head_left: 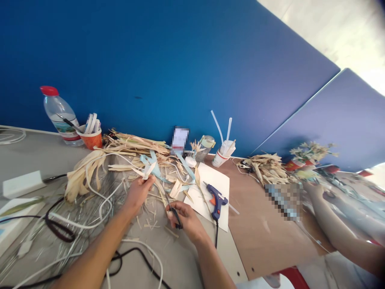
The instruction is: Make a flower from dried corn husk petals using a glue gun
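Observation:
My left hand [141,193] is closed on a small pale husk piece [149,171] pinched at the fingertips. Just to its right, my right hand [185,218] is wrapped round the dark handles of scissors [176,216], whose blades point up and left toward the left hand. Small husk scraps [148,214] lie on the table between and below the hands. Dried corn husks [135,144] are heaped behind them, with a light blue ribbon [182,164] among them. A blue glue gun [217,200] lies on white paper [224,182] right of my right hand.
Behind stand a water bottle [61,116], an orange cup [92,139], a phone [180,138], a jar [205,148] and a cup with straws [220,157]. Cables [81,225] and thin wires cover the left. At right are another husk pile [266,168] and another person's arms [327,224].

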`<state>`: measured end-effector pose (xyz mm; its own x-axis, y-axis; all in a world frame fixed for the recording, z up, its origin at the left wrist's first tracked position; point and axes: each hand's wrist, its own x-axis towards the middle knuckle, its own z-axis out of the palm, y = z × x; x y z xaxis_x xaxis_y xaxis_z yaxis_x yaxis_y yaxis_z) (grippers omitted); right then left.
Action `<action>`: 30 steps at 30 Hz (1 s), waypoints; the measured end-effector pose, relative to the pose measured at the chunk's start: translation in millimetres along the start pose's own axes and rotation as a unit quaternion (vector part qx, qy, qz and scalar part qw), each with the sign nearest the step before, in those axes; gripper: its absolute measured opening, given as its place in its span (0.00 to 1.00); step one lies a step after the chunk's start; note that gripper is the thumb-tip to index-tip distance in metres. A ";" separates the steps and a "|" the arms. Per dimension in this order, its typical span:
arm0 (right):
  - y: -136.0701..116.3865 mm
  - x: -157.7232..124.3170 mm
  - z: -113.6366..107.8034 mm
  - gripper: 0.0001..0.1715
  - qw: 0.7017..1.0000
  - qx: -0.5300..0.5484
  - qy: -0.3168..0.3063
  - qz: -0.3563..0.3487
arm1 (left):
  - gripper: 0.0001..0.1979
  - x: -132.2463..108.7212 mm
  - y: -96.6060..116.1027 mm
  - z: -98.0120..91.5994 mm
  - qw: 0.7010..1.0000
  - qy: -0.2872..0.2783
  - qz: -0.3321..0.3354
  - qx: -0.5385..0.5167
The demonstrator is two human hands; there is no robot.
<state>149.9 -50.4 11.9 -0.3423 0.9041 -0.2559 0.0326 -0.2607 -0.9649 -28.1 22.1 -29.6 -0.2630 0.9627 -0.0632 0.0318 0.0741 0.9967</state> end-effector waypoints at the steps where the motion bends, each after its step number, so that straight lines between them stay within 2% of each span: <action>1: 0.5 0.3 0.3 0.18 1.000 -0.001 0.003 0.000 | 0.18 -0.5 0.2 0.6 1.000 0.000 0.003 0.002; 13: 4.9 1.5 0.9 0.17 1.000 0.016 0.010 0.001 | 0.17 -3.0 5.0 2.9 1.000 0.008 -0.002 -0.001; 24: 13.6 3.9 -1.4 0.14 0.999 -0.033 0.012 -0.004 | 0.16 -1.0 1.0 -0.4 1.000 -0.005 -0.007 -0.014; 30: 2.5 -2.2 -2.3 0.16 0.999 0.026 0.021 -0.026 | 0.16 -0.3 5.2 -2.4 0.999 0.002 -0.007 -0.036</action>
<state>152.9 -52.2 9.9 -0.3026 0.9300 -0.2085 -0.0337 -0.2290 -0.9728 -30.1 21.5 -24.3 -0.2677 0.9604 -0.0769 -0.0408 0.0685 0.9968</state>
